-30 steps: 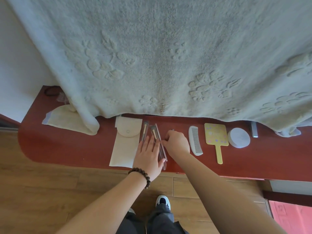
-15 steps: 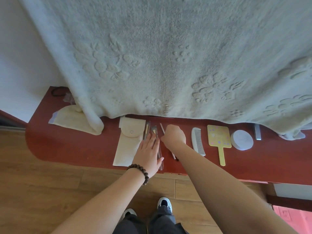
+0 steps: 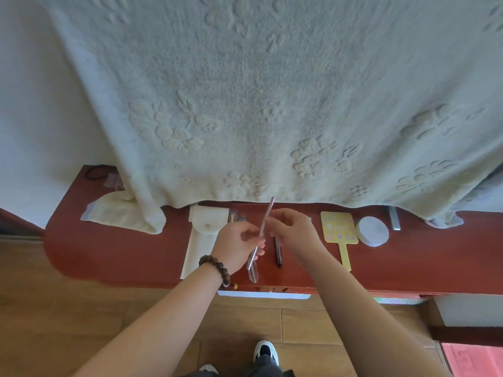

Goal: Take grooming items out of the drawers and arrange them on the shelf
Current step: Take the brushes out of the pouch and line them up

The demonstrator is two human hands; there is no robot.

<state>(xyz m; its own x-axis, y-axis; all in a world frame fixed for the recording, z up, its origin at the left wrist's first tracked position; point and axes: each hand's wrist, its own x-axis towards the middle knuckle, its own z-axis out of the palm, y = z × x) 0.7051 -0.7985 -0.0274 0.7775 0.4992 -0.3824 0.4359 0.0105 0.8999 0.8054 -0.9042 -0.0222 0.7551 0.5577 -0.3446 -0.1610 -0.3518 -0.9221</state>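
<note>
Both hands hold one slim pinkish stick-like tool (image 3: 266, 217) lifted above the red shelf (image 3: 114, 248). My left hand (image 3: 236, 246) grips its lower part; my right hand (image 3: 292, 232) pinches it near the middle. Its top end points up toward the hanging towel. On the shelf lie a cream pouch (image 3: 202, 240), a clear sleeve with brushes (image 3: 252, 270), a dark pencil (image 3: 278, 253), a yellow hand mirror (image 3: 339, 231), a round white case (image 3: 373, 231) and a small metal piece (image 3: 394, 221). The comb is hidden behind my right hand.
A large pale towel (image 3: 272, 91) hangs over the shelf's back and drapes onto its left part. A folded cream cloth (image 3: 114, 213) and a dark hair tie (image 3: 96, 172) lie at the far left. Wooden floor (image 3: 68, 322) and my shoes (image 3: 265, 352) are below.
Both hands have lifted off the shelf and now hold the slim tool up between them. The camera has tilted, and the shelf sits lower in view.
</note>
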